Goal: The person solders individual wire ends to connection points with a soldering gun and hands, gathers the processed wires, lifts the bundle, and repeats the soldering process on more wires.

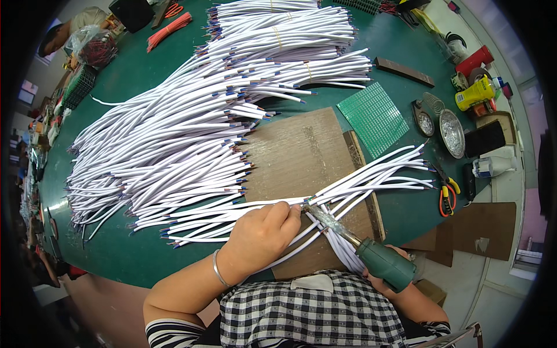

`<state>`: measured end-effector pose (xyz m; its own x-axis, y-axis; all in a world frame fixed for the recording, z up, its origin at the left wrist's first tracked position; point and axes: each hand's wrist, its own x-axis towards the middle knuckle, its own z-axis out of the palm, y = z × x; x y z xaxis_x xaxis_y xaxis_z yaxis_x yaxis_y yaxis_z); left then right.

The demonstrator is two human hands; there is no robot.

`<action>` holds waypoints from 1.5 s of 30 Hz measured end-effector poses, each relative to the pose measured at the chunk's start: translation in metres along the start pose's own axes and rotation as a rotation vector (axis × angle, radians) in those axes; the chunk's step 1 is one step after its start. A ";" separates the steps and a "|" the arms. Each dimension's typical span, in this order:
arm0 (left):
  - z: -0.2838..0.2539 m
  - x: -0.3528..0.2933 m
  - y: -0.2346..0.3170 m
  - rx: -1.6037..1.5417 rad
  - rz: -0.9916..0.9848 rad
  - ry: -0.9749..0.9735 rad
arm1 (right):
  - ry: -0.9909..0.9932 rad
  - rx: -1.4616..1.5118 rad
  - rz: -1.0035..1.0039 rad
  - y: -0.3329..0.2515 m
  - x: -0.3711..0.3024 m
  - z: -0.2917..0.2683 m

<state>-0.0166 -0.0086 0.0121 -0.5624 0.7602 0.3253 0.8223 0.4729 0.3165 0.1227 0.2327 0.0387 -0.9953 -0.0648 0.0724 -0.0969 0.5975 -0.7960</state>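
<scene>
My left hand [264, 232], wearing a metal bangle, is closed with thumb and forefinger pinching the end of a white cable at the board's near part. My right hand [380, 282] is wrapped round the thick green handle of a soldering iron [383, 264], which hides most of its fingers. The iron's metal barrel slants up to the left, its tip close to my left fingertips; whether it touches the wire is too small to tell. White cables [342, 246] hang down beneath the barrel. More loose white cables [377, 177] fan out to the right across the wooden board [290, 151].
Piles of white cables [168, 133] cover the green table's left and back. Right of the board lie a green perforated board [373, 119], a metal dish [451, 134], pliers [447, 197] and a yellow bottle [476, 94]. Another person [58, 37] sits at far left.
</scene>
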 end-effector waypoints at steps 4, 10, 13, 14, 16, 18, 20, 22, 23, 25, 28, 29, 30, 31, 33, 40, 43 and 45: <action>-0.001 0.000 0.000 -0.007 -0.011 -0.025 | -0.002 0.005 0.009 -0.008 0.007 -0.003; -0.003 0.002 0.001 0.004 0.001 -0.027 | 0.003 -0.308 -0.200 0.004 -0.004 -0.006; -0.004 0.003 0.001 0.017 -0.001 -0.039 | -0.001 -0.250 -0.201 0.014 -0.010 -0.005; -0.004 0.003 0.001 0.019 -0.003 -0.047 | -0.002 -0.250 -0.201 0.016 -0.012 -0.004; -0.004 0.003 0.001 0.020 -0.003 -0.054 | 0.006 -0.254 -0.130 0.017 -0.017 -0.004; -0.004 0.004 0.001 0.022 0.001 -0.050 | 0.009 -0.284 -0.123 0.017 -0.018 -0.005; -0.003 0.004 0.000 0.018 0.004 -0.051 | 0.013 -0.314 -0.116 0.016 -0.018 -0.007; -0.003 0.003 0.000 0.017 0.003 -0.052 | -0.076 -0.210 0.012 0.010 -0.015 -0.014; -0.003 0.002 0.000 0.023 -0.002 -0.059 | -0.076 -0.209 0.011 0.005 -0.012 -0.016; -0.004 0.003 0.002 0.031 -0.004 -0.068 | -0.013 -0.132 0.068 -0.003 -0.005 -0.018; -0.003 0.002 0.001 0.020 -0.003 -0.060 | -0.007 0.064 0.055 0.008 -0.006 -0.020; -0.003 0.002 0.001 0.015 -0.006 -0.059 | -0.006 0.063 0.056 0.011 -0.008 -0.017; -0.003 0.002 0.001 0.010 -0.008 -0.060 | 0.051 0.197 0.111 0.014 -0.011 -0.014; -0.003 0.002 0.001 0.011 -0.006 -0.061 | 0.108 0.331 0.166 0.015 -0.013 -0.011; -0.002 0.003 0.001 -0.007 -0.015 -0.039 | 0.116 0.375 0.166 0.011 -0.007 -0.012; 0.004 0.001 0.003 -0.055 -0.038 0.056 | 0.097 0.466 0.244 0.004 0.012 -0.014; 0.003 0.004 0.006 -0.113 -0.066 0.094 | 0.185 0.534 0.056 0.005 0.038 -0.001; 0.003 0.003 0.010 -0.190 -0.099 0.144 | 0.067 0.670 -0.032 0.009 0.063 0.000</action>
<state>-0.0102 -0.0002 0.0131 -0.6574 0.6367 0.4030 0.7388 0.4395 0.5108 0.0592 0.2342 0.0361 -0.9924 -0.0114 0.1224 -0.1221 -0.0299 -0.9921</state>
